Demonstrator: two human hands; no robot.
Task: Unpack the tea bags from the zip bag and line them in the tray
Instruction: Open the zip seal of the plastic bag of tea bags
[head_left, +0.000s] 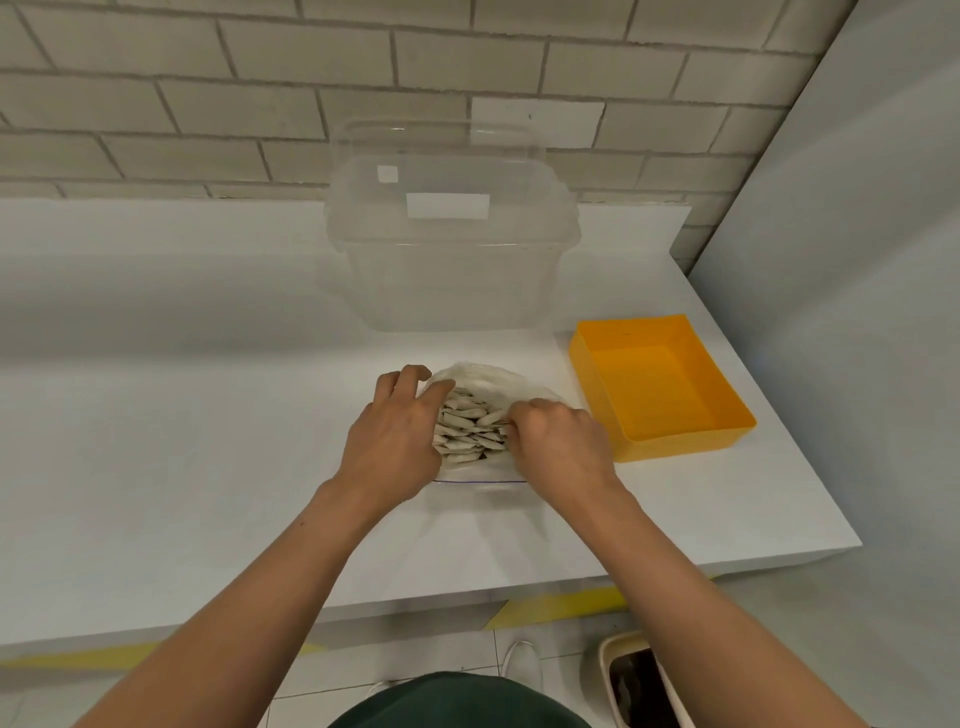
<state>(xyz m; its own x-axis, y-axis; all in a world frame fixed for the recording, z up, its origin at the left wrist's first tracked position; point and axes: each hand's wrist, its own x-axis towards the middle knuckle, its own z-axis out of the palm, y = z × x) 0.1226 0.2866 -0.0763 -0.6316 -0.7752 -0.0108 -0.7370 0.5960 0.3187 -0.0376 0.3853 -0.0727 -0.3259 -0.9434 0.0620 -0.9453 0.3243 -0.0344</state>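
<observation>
**Bag open, tray bare: the unpacking has hardly started**

You have the clear plastic zip bag (480, 475) lying on the white counter (182, 415) straight in front of you. Its purple-lined mouth is spread, and a thick pile of pale paper tea bags (470, 428) shows inside. Your left hand (389, 447) grips the bag's edge at 9 o'clock of the pile, its fingers (413, 372) curled round the film. Your right hand (563, 441) sits at 3 o'clock of the pile with its fingers bent down into the opening. Their tips are hidden, so I cannot tell whether they hold film or a tea bag.

The square yellow plastic tray (675, 444) stands just beside the zip bag at 3 o'clock and holds nothing that shows. Opening the bag looks done. By my reading, all the lifting out and lining up is left.

At 12 o'clock stands a lidded clear plastic tub (447, 280). It carries a white rectangular label and a small square sticker, both seemingly blank. No brand or writing is legible anywhere.
</observation>
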